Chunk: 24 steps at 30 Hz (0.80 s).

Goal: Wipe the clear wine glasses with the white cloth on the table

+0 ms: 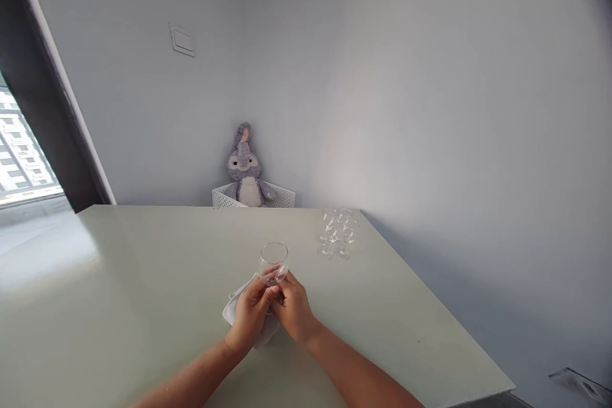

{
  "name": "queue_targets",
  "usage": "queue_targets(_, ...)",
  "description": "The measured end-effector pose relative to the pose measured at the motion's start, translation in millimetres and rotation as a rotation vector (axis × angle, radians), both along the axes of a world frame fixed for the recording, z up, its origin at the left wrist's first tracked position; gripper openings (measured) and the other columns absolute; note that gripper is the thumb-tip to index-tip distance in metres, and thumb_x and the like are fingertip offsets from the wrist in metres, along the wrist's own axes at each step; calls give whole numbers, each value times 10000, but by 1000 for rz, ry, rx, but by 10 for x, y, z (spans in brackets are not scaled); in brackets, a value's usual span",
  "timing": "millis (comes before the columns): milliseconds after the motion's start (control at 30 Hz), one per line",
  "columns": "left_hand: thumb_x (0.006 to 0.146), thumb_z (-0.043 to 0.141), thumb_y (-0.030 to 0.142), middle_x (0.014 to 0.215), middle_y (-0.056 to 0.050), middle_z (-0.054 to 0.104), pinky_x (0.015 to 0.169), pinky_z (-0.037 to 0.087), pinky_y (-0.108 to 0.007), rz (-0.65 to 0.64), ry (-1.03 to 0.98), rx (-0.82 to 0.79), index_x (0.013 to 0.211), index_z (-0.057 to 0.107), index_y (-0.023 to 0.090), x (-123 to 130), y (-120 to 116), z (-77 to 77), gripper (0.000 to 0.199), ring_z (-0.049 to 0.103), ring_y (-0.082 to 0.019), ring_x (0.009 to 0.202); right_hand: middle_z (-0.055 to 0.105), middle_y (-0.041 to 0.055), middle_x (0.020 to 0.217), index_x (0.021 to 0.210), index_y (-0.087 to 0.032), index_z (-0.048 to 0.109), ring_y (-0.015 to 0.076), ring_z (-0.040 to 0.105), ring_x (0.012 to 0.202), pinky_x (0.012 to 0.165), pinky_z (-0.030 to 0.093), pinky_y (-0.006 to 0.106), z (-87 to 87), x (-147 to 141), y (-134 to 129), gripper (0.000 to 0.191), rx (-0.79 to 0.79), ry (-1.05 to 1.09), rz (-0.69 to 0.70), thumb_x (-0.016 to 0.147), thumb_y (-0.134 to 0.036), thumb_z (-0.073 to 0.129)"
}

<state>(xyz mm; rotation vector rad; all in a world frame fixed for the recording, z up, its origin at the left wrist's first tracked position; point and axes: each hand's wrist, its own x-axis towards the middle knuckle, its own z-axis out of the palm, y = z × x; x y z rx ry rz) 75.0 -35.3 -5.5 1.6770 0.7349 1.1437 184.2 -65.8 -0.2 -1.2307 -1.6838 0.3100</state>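
Left hand and right hand together pinch one clear, round-bowled glass low down, upright over the pale-green table; one white cloth shows beneath the left. At two o'clock stand clear stemmed glasses (four, apparently, overlapping); toward eleven, one grey-purple plush toy.
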Motion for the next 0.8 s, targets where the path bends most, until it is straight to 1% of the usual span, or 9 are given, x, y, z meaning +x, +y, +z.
queue_targets(67, 819, 472, 377, 1259, -46, 512, 1006, 340, -377, -17, 66, 11, 1104, 594, 251, 1, 26, -32, 335, 432, -218, 1194, 603, 34, 902, 926, -205, 613, 154, 565, 809, 716, 440, 244, -22, 39, 8, 187, -36, -15, -30, 786, -148, 503)
queue_targets(167, 812, 474, 400, 1307, -8, 464, 1027, 309, -344, -2, 186, 51, 1139, 562, 289, -21, 103, -89, 356, 393, -191, 1224, 614, 18, 733, 762, -189, 616, 154, 568, 678, 656, 430, 244, -86, 282, 48, 83, -128, -46, -169, 772, -196, 535)
queue_targets(233, 823, 444, 422, 1309, 5, 461, 1018, 319, -327, 33, 254, 28, 1125, 568, 294, -38, 163, -132, 350, 407, -179, 1212, 610, 11, 672, 708, -185, 597, 155, 567, 621, 630, 426, 248, -148, 551, 76, 104, -195, -23, -287, 771, -239, 535)
queue_targets(300, 837, 398, 446, 1276, -3, 496, 1002, 336, -329, 68, 311, -36, 1083, 593, 276, -52, 219, -170, 357, 439, -183, 1184, 627, 15, 692, 730, -190, 589, 166, 585, 633, 624, 427, 251, -212, 857, 91, 122, -262, -4, -408, 780, -263, 505)
queue_targets(400, 840, 371, 465, 1229, -10, 536, 994, 342, -336, 93, 358, -99, 1045, 614, 258, -66, 271, -196, 379, 463, -190, 1160, 632, 23, 699, 715, -200, 577, 181, 592, 646, 603, 416, 257, -283, 1267, 86, 137, -363, -60, -555, 774, -281, 483)
queue_targets(467, 837, 377, 464, 1230, 0, 534, 989, 346, -327, 85, 380, -92, 1025, 622, 264, -73, 276, -191, 368, 468, -188, 1153, 613, 20, 645, 676, -203, 570, 181, 578, 609, 566, 397, 254, -305, 1459, 77, 161, -396, -76, -600, 772, -283, 468)
queue_targets(533, 833, 385, 458, 1230, 10, 531, 979, 356, -318, 73, 407, -76, 1003, 632, 275, -80, 264, -173, 352, 477, -186, 1142, 586, 14, 592, 638, -206, 563, 176, 556, 572, 530, 370, 247, -315, 1586, 81, 194, -417, -79, -624, 775, -288, 453)
queue_targets(667, 831, 388, 450, 1221, 26, 534, 965, 369, -309, 70, 447, -77, 982, 640, 298, -93, 242, -138, 331, 484, -184, 1131, 554, 12, 559, 595, -206, 545, 168, 521, 540, 494, 324, 242, -330, 1739, 153, 224, -439, -89, -654, 771, -303, 446)
queue_targets(800, 830, 389, 442, 1219, 23, 532, 979, 355, -327, 60, 466, -73, 975, 642, 299, -104, 262, -147, 324, 477, -191, 1136, 527, 10, 548, 561, -203, 502, 165, 490, 514, 481, 304, 248, -356, 1846, 285, 251, -434, -100, -667, 770, -321, 428)
